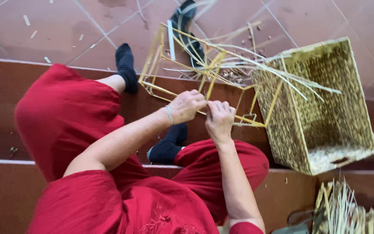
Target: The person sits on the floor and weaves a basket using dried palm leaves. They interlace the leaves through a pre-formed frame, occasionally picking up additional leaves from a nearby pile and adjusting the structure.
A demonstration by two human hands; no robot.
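Observation:
My left hand [188,105] and my right hand [219,118] meet at the lower bar of a yellow wire basket frame [156,58]. Both pinch a pale reed strand [239,54] against that bar, fingers closed around it. A silver bracelet [169,114] circles the left wrist. Loose reed strands fan out from the frame toward the right. A finished woven basket [321,108] leans on its side just right of the frame, touching it.
I sit on red-brown steps [5,130] in red clothes, with black socks [126,67] on my feet. Tiled floor [66,26] lies beyond, littered with reed scraps. A bundle of reeds [347,212] lies at the lower right.

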